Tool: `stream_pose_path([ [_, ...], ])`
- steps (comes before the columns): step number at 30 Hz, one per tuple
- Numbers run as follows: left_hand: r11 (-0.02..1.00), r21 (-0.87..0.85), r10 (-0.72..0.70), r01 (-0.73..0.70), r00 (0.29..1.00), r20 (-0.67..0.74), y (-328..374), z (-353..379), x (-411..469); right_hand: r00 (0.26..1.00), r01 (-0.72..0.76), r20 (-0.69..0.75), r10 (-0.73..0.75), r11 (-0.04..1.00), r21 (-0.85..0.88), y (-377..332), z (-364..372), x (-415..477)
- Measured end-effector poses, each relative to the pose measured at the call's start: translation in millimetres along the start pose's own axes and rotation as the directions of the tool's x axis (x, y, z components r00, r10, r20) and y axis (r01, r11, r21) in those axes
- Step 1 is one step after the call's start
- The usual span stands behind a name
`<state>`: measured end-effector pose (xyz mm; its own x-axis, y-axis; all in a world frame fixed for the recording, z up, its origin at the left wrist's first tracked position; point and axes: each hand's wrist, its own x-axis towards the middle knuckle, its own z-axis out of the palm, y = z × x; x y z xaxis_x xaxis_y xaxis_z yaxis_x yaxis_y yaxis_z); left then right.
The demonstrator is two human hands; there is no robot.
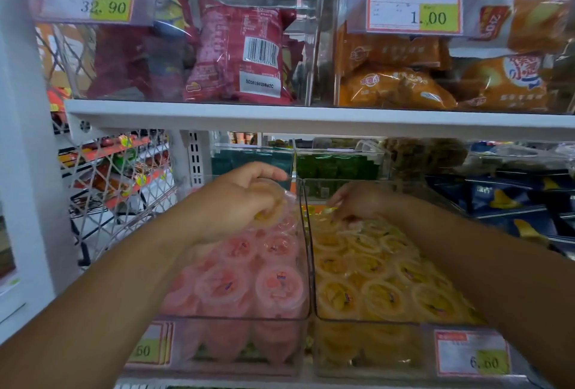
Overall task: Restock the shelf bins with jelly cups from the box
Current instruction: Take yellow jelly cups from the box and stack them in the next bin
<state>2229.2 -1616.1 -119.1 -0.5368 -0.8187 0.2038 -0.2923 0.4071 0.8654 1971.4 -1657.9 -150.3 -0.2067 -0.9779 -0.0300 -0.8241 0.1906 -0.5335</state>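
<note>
Jelly cup [273, 208] sits in left grip [236, 198] (above pink bin [236, 317]).

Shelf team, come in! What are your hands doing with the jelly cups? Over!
Left hand grips a cup over the pink bin. Right hand down among the yellow cups, grip unclear. Nothing in the way. Over.

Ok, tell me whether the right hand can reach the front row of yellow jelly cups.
Probably yes: the right hand is inside the open-topped clear bin, at its back, and the front yellow jelly cups lie uncovered.
</note>
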Motion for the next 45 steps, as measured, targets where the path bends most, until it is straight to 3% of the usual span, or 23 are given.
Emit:
stream_pose_path([
  [3, 0.999, 0.024, 0.043, -0.042, 0.998, -0.043, -4.6, 0.6, 2.3, 0.999, 0.032, -0.019, -0.033, 0.997, -0.071, -1.5, 14.3, 6.1],
  [8, 0.991, -0.057, 0.108, -0.118, 0.983, -0.148, -10.4, 14.2, 10.7, 0.995, 0.097, -0.025, -0.098, 0.994, -0.046, 6.5, 1.2, -6.6],
  [10, 0.989, -0.037, 0.135, -0.144, 0.975, -0.176, -10.3, 20.8, 16.9, 0.988, 0.151, -0.019, -0.152, 0.939, 0.309, 1.0, -16.1, -27.0],
  [12, 0.987, 0.016, 0.158, -0.158, 0.968, -0.194, -7.9, 28.8, 23.4, 0.953, 0.120, 0.135, -0.270, 0.749, 0.651, -8.4, -31.7, -52.7],
  [14, 0.984, 0.079, 0.172, -0.159, 0.965, -0.199, -5.7, 40.0, 30.4, 0.904, 0.118, 0.208, -0.373, 0.686, 0.718, -15.4, -35.6, -70.4],
  [16, 0.975, 0.141, 0.197, -0.173, 0.964, -0.179, -4.4, 49.8, 35.6, 0.923, 0.172, 0.141, -0.359, 0.709, 0.684, -16.0, -31.4, -71.8],
  [18, 0.928, 0.318, 0.234, -0.193, 0.968, -0.094, -6.0, 53.8, 37.6, 0.971, 0.207, -0.021, -0.239, 0.790, 0.577, -9.6, -31.7, -59.8],
  [21, 0.714, 0.652, 0.219, -0.256, 0.966, 0.140, -13.0, 46.6, 35.7, 0.982, 0.114, -0.179, -0.064, 0.953, 0.282, 10.8, -39.5, -35.2],
  [23, 0.631, 0.728, 0.127, -0.266, 0.962, 0.241, -19.2, 41.9, 34.0, 0.991, -0.011, -0.131, 0.034, 0.985, 0.170, 21.8, -35.9, -24.5],
  [26, 0.563, 0.789, 0.106, -0.247, 0.968, 0.227, -24.2, 40.7, 37.2, 0.990, -0.134, -0.050, 0.131, 0.989, -0.063, 28.4, -17.5, -13.3],
  [28, 0.567, 0.790, 0.090, -0.233, 0.971, 0.222, -23.9, 41.4, 38.1, 0.993, -0.111, 0.016, 0.118, 0.969, -0.223, 27.0, -7.6, -14.2],
  [31, 0.589, 0.774, 0.059, -0.233, 0.967, 0.246, -23.5, 42.4, 36.0, 0.998, -0.049, 0.033, 0.062, 0.954, -0.297, 26.4, -3.3, -24.2],
  [37, 0.641, 0.742, 0.041, -0.196, 0.974, 0.223, -21.0, 44.9, 29.3, 0.997, 0.045, 0.079, -0.019, 0.937, -0.347, 28.2, -11.6, -40.6],
  [40, 0.626, 0.756, 0.197, -0.191, 0.977, 0.083, -25.0, 50.8, 24.0, 0.985, 0.141, -0.066, -0.157, 0.969, -0.201, 22.1, -21.1, -61.9],
  [43, 0.638, 0.732, 0.434, -0.239, 0.897, -0.085, -17.0, 61.8, -2.8, 0.904, 0.322, -0.305, -0.301, 0.947, 0.021, 10.1, -21.5, -115.0],
  [45, 0.683, 0.638, 0.609, -0.356, 0.760, -0.228, -9.2, 68.7, -41.5, 0.824, 0.440, -0.450, -0.345, 0.889, 0.123, 5.2, -11.6, -164.8],
])
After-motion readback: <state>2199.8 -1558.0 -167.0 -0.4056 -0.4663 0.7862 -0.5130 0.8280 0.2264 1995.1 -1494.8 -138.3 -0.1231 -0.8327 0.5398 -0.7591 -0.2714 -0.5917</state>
